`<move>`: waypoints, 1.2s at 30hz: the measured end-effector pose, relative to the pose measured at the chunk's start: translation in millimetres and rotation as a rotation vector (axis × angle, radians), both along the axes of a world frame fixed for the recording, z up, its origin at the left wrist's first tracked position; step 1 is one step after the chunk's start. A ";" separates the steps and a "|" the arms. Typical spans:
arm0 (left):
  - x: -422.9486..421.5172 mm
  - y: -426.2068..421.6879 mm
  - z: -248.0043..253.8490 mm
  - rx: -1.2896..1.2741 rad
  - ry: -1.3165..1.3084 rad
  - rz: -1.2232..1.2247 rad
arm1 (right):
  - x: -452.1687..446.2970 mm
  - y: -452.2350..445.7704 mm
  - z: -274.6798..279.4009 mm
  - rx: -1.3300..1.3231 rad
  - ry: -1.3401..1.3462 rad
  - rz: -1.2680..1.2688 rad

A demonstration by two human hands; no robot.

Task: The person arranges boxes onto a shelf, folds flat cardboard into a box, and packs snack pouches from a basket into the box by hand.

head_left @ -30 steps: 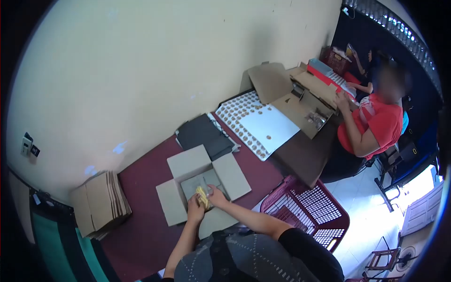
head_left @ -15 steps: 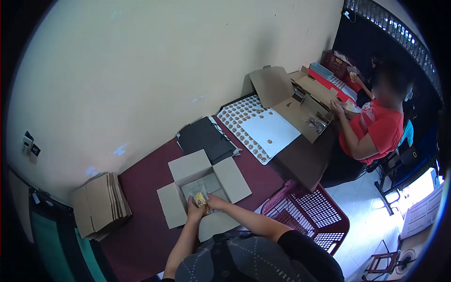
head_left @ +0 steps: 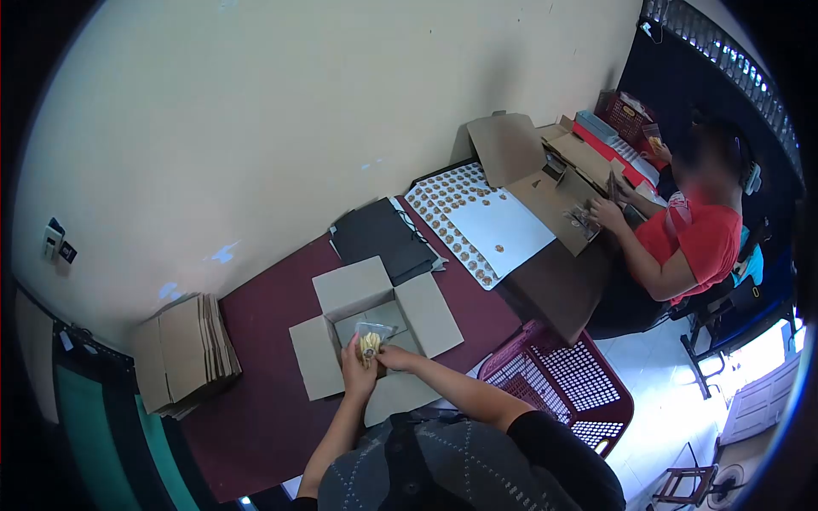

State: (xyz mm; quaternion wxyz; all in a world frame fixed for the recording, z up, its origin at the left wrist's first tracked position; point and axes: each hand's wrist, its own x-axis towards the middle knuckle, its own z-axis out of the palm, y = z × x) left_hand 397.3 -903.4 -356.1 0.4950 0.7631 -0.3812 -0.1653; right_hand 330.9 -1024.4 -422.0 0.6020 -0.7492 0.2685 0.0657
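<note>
A small clear plastic bag (head_left: pixel 370 342) with yellow contents and a round label is held up over the open cardboard box (head_left: pixel 405 315). My left hand (head_left: pixel 356 368) is closed around the bag's left side. My right hand (head_left: pixel 397 358) has its fingers pinched at the bag's lower right edge. The bag's top end spreads out flat above my fingers. All the box flaps are folded outward, and my hands hide part of its inside.
Flattened cartons (head_left: pixel 183 353) stand stacked at the left. Black folders (head_left: pixel 381 241) lie behind the box, beside sheets of round stickers (head_left: pixel 464 217). A dark red plastic basket (head_left: pixel 558 383) is at my right. A co-worker in a red shirt (head_left: pixel 703 243) handles things at another open carton (head_left: pixel 545 200).
My left hand has turned the bag upright, so its label faces me. My right hand has shifted to the bag's lower edge. The co-worker's hands have moved apart, one raised.
</note>
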 end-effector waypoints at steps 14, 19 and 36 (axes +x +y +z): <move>-3.8 -3.3 -8.8 0.389 -0.097 0.009 | -10.5 11.2 20.1 -0.243 -0.027 -0.256; 0.9 -2.3 -23.8 0.238 -0.219 -0.038 | -12.7 10.5 42.4 -0.265 0.042 -0.047; -10.3 3.5 4.4 0.559 -0.390 -0.196 | -20.2 22.1 12.3 -0.223 -0.048 -0.102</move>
